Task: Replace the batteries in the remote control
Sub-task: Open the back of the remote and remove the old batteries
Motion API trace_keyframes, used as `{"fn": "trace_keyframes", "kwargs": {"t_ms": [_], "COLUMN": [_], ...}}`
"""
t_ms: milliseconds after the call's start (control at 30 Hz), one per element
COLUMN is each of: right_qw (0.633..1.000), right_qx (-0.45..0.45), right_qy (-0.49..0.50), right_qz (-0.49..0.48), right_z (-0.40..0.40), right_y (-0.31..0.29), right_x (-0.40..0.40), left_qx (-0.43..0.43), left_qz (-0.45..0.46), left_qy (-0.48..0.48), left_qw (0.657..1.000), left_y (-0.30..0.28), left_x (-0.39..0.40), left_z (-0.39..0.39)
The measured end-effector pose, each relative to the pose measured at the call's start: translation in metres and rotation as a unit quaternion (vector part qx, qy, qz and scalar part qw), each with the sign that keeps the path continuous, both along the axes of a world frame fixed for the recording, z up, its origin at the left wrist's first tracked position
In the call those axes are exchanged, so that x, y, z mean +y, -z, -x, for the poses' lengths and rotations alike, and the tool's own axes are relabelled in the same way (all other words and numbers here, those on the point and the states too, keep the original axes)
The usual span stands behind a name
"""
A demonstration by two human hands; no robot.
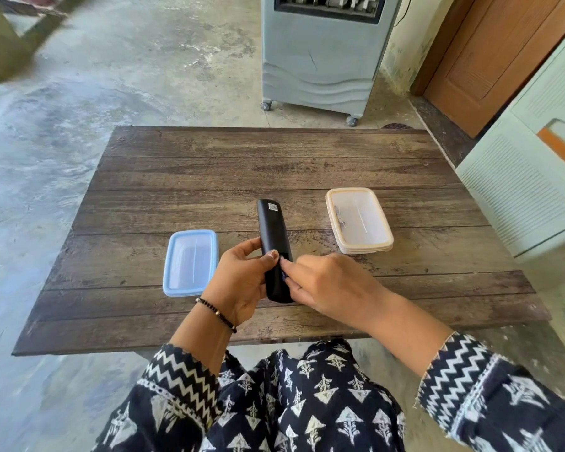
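Black remote control (273, 243) is held back side up over the wooden table (209, 164), near its front-middle, long axis pointing away from the person. White sticker with a code sits at the remote's far end. Left hand (242, 282) grips the remote's near half from the left side, fingers curled under it, thumb lying on top at the back cover. Right hand (327, 285) comes in from the right, fingertips (286, 263) pinched on the back of the remote right next to the left thumb, at the battery cover area; a bit of blue shows under those fingertips, can't tell what it is. Cover open or closed: can't tell.

Blue-lidded plastic container (190, 263) rests on the table just left of the remote, close to the left hand. Orange-rimmed clear container (358, 220) rests right of the remote, something small and dark inside along its left wall, too small to identify. Beaded bracelet (216, 314) on the left wrist. Grey air cooler (323, 53) on wheels stands on the floor beyond the remote, past the table's far edge.
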State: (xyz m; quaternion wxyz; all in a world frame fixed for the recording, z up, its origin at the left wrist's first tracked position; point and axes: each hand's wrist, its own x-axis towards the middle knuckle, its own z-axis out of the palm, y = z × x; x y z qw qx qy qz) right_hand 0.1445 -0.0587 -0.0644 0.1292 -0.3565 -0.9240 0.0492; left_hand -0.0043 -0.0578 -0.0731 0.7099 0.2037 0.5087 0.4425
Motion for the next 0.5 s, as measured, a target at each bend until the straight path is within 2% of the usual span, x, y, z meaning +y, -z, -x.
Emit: {"fn": "trace_keyframes", "kwargs": {"t_ms": [300,500], "right_qw": [0.995,0.995], "right_qx": [0.083,0.071], "right_qy": [0.019,0.015], "right_qz": [0.043,0.063], "right_z": [-0.002,-0.004], "right_y": [0.003,0.011], "right_x": [-0.001,-0.004], "left_qx": [0.008,0.006], "left_qz": [0.016,0.027], "left_qy": [-0.011,-0.020], "left_qw": [1.000,0.999], "left_y": [0.006,0.011], "left_x": [0.000,-0.002], "left_z": [0.001,0.002]}}
